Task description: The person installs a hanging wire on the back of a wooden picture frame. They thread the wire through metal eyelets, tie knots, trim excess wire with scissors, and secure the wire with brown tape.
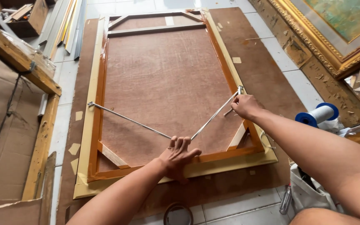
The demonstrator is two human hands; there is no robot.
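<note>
Head view, looking down on the back of a large wooden picture frame lying flat on brown hardboard over a tiled floor. A hanging wire ran in a shallow V across the backing panel: 1 end was fixed at the left rail, at about 9 o'clock from the frame's centre, and the other met a small fitting on the right rail, at about 3 o'clock.

The left hand lay palm down at about 6 o'clock, fingers extended and close together, pressing the low point of the V against the panel; it gripped nothing. From that hand the wire's 2 legs ran toward about 10 o'clock and 2 o'clock.

The right hand sat at the upper end of the 2 o'clock leg, fingers curled and pinched around the wire end at the right rail; it was the nearer hand to the fitting. Whether it also held a small tool could not be told.

A blue-flanged spool lay well apart at 3 o'clock, beside an ornate gilt frame.
</note>
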